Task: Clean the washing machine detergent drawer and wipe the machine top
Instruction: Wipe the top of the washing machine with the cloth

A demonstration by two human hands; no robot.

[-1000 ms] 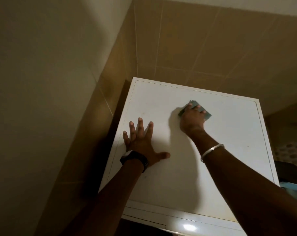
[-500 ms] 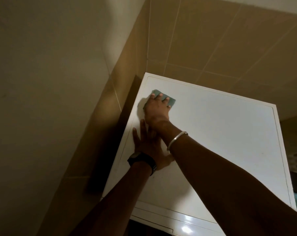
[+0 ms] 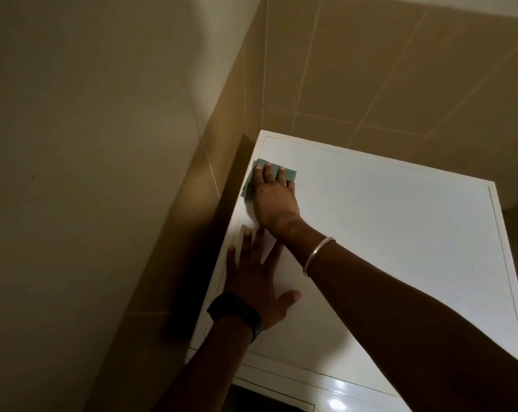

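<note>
While the right hand (image 3: 274, 200) presses a small blue-green cloth (image 3: 290, 173) flat against the far left corner of the washing machine top (image 3: 400, 233), its fingers lie straight and close together over the cloth, pushing it down rather than gripping it. One edge of the cloth reaches the left rim of the top, beside the tiled wall (image 3: 370, 84). The left hand (image 3: 257, 281) rests palm down on the same surface, nearer the front edge, fingers straight and spread apart, thumb out to the side, holding nothing; the right forearm crosses just above its fingertips.

Folded thin, the cloth looks soft and light, likely to bunch or slip out from under the palm unless pressure stays even; flat fingers across its middle seem the best hold for wiping, while a pinch at a free corner would serve to lift it. By contrast the top looks hard, smooth and probably slick.

Most of the cloth is covered by the hand, so its full shape is unclear. Dim light makes any dirt on the top hard to judge. No detergent drawer can be made out; only a glossy strip of the front panel (image 3: 335, 394) shows at the bottom, partly cut off.
</note>
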